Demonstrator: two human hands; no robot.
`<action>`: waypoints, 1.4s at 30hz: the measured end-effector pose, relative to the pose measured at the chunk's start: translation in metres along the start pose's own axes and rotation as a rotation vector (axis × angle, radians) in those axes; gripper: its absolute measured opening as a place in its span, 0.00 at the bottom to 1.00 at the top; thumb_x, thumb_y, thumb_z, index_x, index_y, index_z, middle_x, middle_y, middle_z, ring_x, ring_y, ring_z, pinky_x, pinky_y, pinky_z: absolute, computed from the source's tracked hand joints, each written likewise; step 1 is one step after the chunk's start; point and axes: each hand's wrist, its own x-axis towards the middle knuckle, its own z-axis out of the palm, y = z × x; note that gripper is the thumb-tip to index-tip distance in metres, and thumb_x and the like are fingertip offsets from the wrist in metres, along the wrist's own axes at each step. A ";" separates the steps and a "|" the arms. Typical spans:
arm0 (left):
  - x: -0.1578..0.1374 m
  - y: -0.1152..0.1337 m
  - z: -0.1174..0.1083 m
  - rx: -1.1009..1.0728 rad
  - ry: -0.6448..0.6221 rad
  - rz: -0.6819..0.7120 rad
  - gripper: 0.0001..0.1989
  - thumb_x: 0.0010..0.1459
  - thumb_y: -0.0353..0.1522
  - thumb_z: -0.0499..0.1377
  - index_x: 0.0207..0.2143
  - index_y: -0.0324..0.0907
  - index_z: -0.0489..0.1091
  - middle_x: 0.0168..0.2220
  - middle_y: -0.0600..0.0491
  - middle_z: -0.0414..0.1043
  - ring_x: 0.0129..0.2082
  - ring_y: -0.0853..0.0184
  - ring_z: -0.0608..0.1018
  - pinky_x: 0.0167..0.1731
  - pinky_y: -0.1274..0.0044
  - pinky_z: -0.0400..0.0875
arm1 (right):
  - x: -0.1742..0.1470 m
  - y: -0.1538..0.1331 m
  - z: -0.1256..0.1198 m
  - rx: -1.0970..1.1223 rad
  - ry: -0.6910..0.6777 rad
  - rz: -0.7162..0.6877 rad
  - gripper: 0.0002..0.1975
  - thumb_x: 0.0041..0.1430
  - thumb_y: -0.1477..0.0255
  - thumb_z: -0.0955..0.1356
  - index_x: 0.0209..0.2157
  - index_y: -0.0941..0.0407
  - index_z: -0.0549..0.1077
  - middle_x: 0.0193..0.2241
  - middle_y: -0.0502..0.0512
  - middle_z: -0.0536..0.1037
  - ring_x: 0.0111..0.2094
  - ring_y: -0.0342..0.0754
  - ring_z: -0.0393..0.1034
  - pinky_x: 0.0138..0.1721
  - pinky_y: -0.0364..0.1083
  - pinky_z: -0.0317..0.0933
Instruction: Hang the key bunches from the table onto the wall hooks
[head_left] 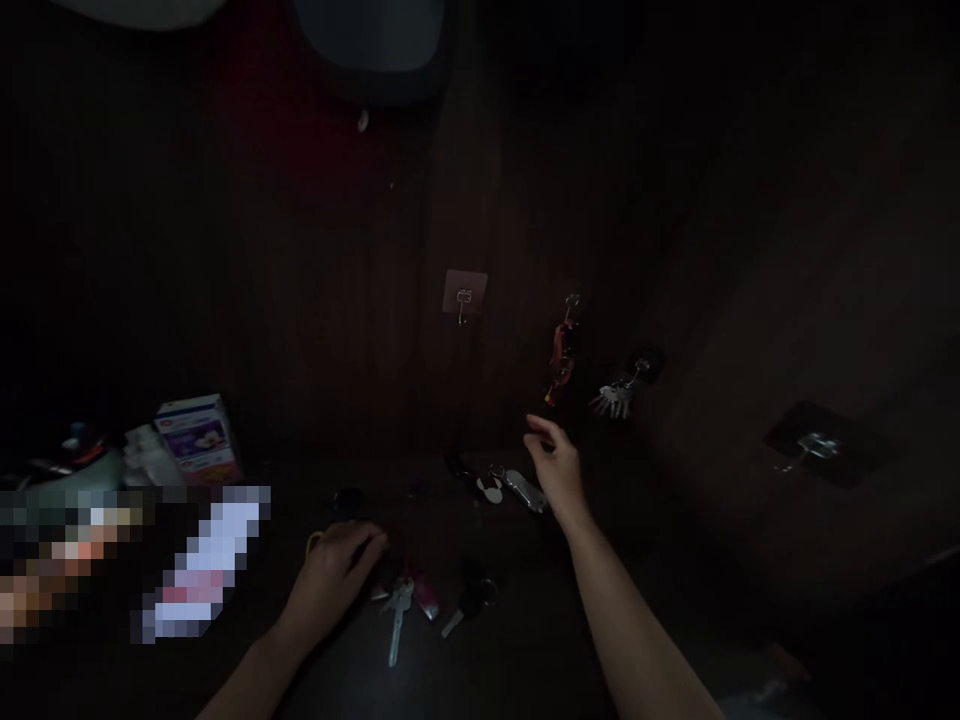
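Observation:
My left hand (337, 565) rests low over the dark surface, thumb and index finger apart, beside a thin yellow loop (313, 541); its other fingertips are hard to see. Just right of it lie a bunch of keys (397, 620) and a red tag (426, 594). A dark-headed key on a ring (469, 604) is further right. My right hand (553, 462) is raised with thumb and fingers apart, nothing visible between them. Below its fingers lie a silver folding knife or similar tool (525, 491) and a white-and-red charm (489, 487). An orange-red keychain (561, 360) hangs above that hand.
The brown wall bears a bare adhesive hook (464, 296), a hook with several keys (615, 398), and another hook (819, 445) at right. A purple-and-white box (199, 440) stands at left near blurred items. A grey rounded object (371, 35) hangs at the top.

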 end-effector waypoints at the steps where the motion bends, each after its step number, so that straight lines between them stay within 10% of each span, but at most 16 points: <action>1: 0.000 0.000 0.000 -0.002 -0.002 -0.004 0.15 0.61 0.38 0.48 0.27 0.46 0.70 0.29 0.55 0.75 0.32 0.66 0.76 0.35 0.76 0.67 | -0.010 0.000 0.003 -0.006 -0.037 0.007 0.15 0.51 0.65 0.65 0.40 0.55 0.74 0.41 0.57 0.73 0.38 0.49 0.69 0.37 0.47 0.64; 25: 0.000 -0.014 0.003 0.046 0.167 -0.110 0.11 0.61 0.32 0.48 0.40 0.46 0.70 0.33 0.55 0.77 0.37 0.64 0.78 0.39 0.72 0.68 | -0.099 -0.038 0.056 -0.206 -0.774 -0.091 0.10 0.59 0.71 0.62 0.37 0.50 0.74 0.38 0.52 0.77 0.43 0.50 0.68 0.46 0.50 0.59; 33: -0.001 -0.015 0.005 0.072 0.149 -0.036 0.11 0.60 0.30 0.51 0.40 0.47 0.72 0.38 0.55 0.78 0.40 0.63 0.77 0.42 0.71 0.68 | -0.120 -0.037 0.080 -0.500 -0.754 -0.205 0.07 0.54 0.64 0.68 0.29 0.52 0.74 0.35 0.56 0.75 0.41 0.55 0.66 0.42 0.51 0.57; 42: -0.003 -0.007 0.003 0.053 0.074 0.084 0.12 0.60 0.35 0.53 0.46 0.46 0.68 0.43 0.52 0.75 0.44 0.62 0.74 0.46 0.68 0.65 | -0.120 -0.044 0.067 0.056 -0.837 0.049 0.09 0.60 0.64 0.61 0.34 0.51 0.71 0.30 0.48 0.76 0.32 0.46 0.71 0.33 0.43 0.61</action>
